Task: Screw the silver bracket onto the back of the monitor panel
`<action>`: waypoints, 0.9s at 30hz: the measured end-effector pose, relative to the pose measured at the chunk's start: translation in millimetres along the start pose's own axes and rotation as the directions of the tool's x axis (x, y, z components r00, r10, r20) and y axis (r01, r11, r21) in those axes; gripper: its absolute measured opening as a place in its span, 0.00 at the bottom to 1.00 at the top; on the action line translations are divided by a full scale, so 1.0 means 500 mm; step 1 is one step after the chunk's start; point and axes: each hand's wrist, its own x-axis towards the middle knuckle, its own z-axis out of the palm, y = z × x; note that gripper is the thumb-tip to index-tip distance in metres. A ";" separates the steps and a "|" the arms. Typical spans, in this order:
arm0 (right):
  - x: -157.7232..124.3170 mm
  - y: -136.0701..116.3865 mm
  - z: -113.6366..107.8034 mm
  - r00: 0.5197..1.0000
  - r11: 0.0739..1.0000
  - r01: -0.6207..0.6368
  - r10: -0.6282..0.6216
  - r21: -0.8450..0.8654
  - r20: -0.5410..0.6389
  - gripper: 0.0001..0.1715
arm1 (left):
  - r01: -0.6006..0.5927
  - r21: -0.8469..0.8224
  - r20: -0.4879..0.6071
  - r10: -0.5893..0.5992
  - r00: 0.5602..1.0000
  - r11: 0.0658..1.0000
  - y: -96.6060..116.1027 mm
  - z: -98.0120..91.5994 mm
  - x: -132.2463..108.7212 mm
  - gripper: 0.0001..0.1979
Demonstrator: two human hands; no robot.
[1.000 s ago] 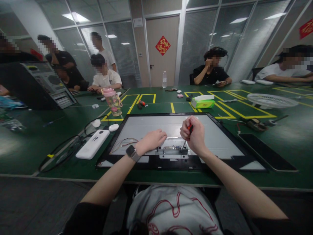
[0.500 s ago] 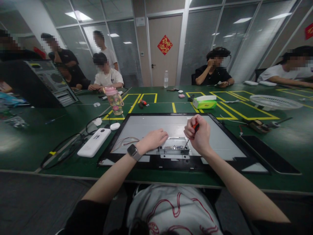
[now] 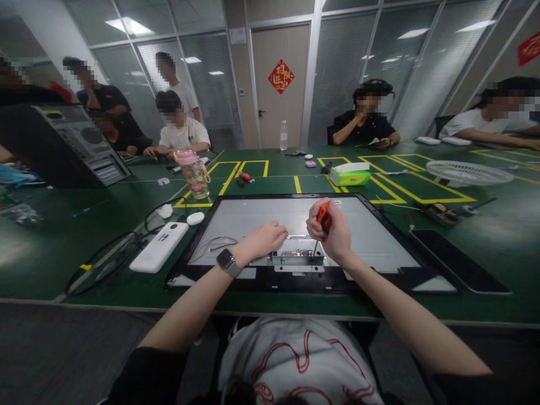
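Observation:
My right hand (image 3: 333,230) is wrapped round the orange and black handle of a screwdriver (image 3: 324,218). Its thin shaft points down to the right end of a metal bracket (image 3: 295,260); whether the tip sits in a screw is too small to see. My left hand (image 3: 264,242), with a watch on the wrist, lies at the bracket's left end with fingers stretched forward and slightly bent; its thumb is hidden. Under both hands a large display panel (image 3: 236,216), grey with a black frame, lies flat. Thin wires (image 3: 217,243) run across its left part.
Left of the panel lie a white power bank (image 3: 158,247), a white oval case (image 3: 195,218) and black cables (image 3: 101,253). A pink-lidded bottle (image 3: 193,174) and a green tissue pack (image 3: 349,174) stand beyond it. To the right lies a dark flat slab (image 3: 458,261). Several people sit or stand around.
My right hand has tilted, so the screwdriver stands more upright and more of its handle shows. The left hand keeps its place on the panel. The whole view has shifted slightly.

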 end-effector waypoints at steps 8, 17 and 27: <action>0.020 -0.018 -0.013 0.999 0.999 0.015 -0.013 -0.051 0.033 0.14 | -0.003 0.021 0.017 0.003 1.000 1.000 0.001 -0.003 0.000 0.19; 0.013 -0.028 -0.022 0.936 0.714 0.348 -0.302 -0.607 0.182 0.05 | -0.011 0.055 0.019 0.010 1.000 0.998 0.001 -0.003 0.000 0.18; 0.003 -0.035 -0.030 0.989 0.912 0.138 -0.106 -0.386 0.103 0.14 | -0.006 0.055 0.017 0.005 1.000 0.998 0.002 -0.003 -0.002 0.17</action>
